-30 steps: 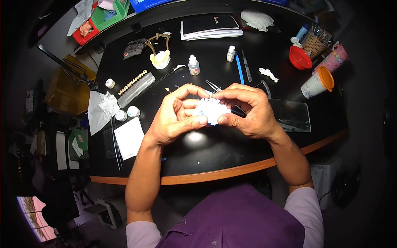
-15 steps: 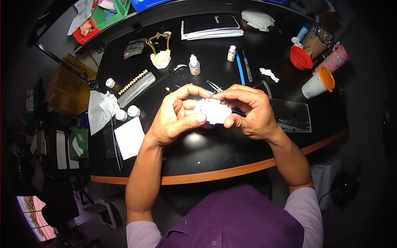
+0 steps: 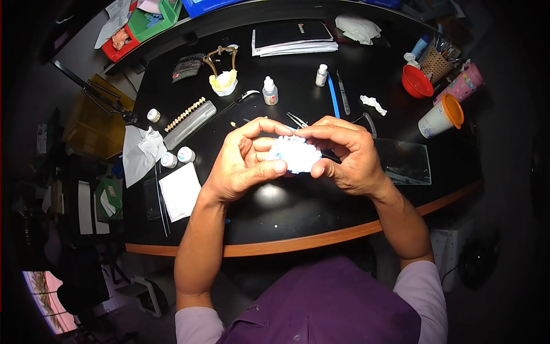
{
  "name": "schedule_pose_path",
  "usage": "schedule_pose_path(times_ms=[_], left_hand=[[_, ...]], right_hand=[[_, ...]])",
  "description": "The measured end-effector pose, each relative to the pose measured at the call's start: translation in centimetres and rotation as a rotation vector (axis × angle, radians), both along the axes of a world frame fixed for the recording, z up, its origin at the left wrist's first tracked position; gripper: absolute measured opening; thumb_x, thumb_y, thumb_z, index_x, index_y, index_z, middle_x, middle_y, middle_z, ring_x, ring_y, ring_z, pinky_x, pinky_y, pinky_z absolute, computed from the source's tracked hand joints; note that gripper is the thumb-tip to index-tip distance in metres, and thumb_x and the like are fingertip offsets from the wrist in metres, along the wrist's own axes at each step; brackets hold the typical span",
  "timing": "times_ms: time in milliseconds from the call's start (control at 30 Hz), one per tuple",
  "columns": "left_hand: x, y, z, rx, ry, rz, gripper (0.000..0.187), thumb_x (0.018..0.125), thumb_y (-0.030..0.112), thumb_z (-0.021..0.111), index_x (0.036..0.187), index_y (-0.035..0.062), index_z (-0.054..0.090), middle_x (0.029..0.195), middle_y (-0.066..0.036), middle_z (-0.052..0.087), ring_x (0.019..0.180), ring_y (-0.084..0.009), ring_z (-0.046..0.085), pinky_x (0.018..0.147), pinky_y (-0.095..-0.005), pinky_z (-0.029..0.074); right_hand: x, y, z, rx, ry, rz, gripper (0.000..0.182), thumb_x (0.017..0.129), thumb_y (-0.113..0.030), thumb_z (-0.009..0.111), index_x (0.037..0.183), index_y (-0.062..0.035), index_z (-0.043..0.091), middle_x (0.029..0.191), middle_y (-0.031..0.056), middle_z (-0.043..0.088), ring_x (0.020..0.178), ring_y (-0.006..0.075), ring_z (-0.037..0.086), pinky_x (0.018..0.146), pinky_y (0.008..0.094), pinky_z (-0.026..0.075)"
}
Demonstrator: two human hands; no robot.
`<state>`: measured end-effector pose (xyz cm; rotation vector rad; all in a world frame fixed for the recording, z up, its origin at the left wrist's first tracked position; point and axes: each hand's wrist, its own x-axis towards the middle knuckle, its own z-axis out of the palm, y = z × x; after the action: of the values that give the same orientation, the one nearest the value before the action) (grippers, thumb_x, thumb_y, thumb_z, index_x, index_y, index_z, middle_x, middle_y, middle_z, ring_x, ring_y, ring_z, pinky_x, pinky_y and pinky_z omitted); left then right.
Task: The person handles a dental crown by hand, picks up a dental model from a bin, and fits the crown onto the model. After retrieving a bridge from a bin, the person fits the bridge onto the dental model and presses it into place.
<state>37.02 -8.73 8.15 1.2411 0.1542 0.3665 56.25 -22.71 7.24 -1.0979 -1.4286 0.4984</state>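
Between my two hands, above the near middle of the black table, is a white dental model with a row of teeth along its far edge. The bright light washes out its detail. My left hand grips its left side, thumb at the near edge and index finger reaching to the teeth. My right hand holds the right side, its thumb low and its index fingertip at the front teeth, close to the left one. Just behind the fingers lie metal tweezers, partly hidden.
A shade guide, small jars and a white pad lie to the left. Behind stand a dropper bottle and an articulator with a model. At right are a glass plate, a red bowl and an orange-lidded cup.
Hardly anything differs. The dental model is tilted very slightly in my hands, and the fingertips have shifted a little at its teeth.
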Motion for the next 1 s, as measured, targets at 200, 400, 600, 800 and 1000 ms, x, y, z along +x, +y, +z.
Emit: schedule_pose_path(times_ms=[200,400,600,800,1000], left_hand=[[-0.1,0.1,-0.1,-0.005,0.004,-0.005,0.069,0.079,0.023,0.087,0.132,-0.0051,0.052,0.117,-0.020,0.070,0.111,-0.0221,0.070,0.100,-0.0339,0.053],[0.0,0.0,0.0,-0.014,0.000,-0.008,0.071,0.078,0.023,0.088,0.132,-0.0051,0.052,0.117,-0.019,0.071,0.111,-0.0219,0.070,0.102,-0.0339,0.052],[0.2,0.2,-0.6,0.024,-0.096,0.016,0.062,0.079,-0.005,0.085,0.132,-0.0032,0.054,0.116,-0.019,0.071,0.109,-0.0222,0.071,0.093,-0.0345,0.061],[0.5,-0.6,-0.1,0.063,-0.038,0.085,0.064,0.072,-0.011,0.087,0.129,-0.0046,0.057,0.119,-0.018,0.069,0.110,-0.0209,0.071,0.090,-0.0311,0.063],[1.6,-1.7,-0.9,0.469,-0.165,0.365,0.064,0.068,-0.006,0.092,0.125,-0.0063,0.062,0.121,-0.017,0.070,0.107,-0.0204,0.072,0.087,-0.0334,0.066]], right_hand=[[0.0,0.0,0.0,0.007,-0.009,-0.009,0.061,0.077,-0.041,0.090,0.116,0.0023,0.074,0.094,0.0083,0.071,0.081,0.0125,0.066,0.075,0.0262,0.057],[0.0,0.0,0.0,0.019,-0.038,-0.011,0.059,0.077,-0.039,0.090,0.117,0.0025,0.073,0.094,0.0089,0.071,0.082,0.0136,0.067,0.074,0.0267,0.057],[-1.3,-0.3,1.1,-0.071,0.065,-0.161,0.039,0.084,-0.018,0.088,0.114,0.0019,0.075,0.094,0.0100,0.071,0.082,0.0123,0.067,0.069,0.0243,0.056],[-1.3,-0.4,0.5,-0.131,0.029,-0.250,0.027,0.084,-0.009,0.085,0.107,0.0011,0.077,0.097,0.0105,0.071,0.081,0.0115,0.067,0.065,0.0228,0.054],[-1.5,-0.5,0.6,0.099,-0.233,-0.579,0.015,0.084,-0.006,0.083,0.097,-0.0013,0.076,0.095,0.0080,0.070,0.078,0.0099,0.065,0.060,0.0213,0.049]])
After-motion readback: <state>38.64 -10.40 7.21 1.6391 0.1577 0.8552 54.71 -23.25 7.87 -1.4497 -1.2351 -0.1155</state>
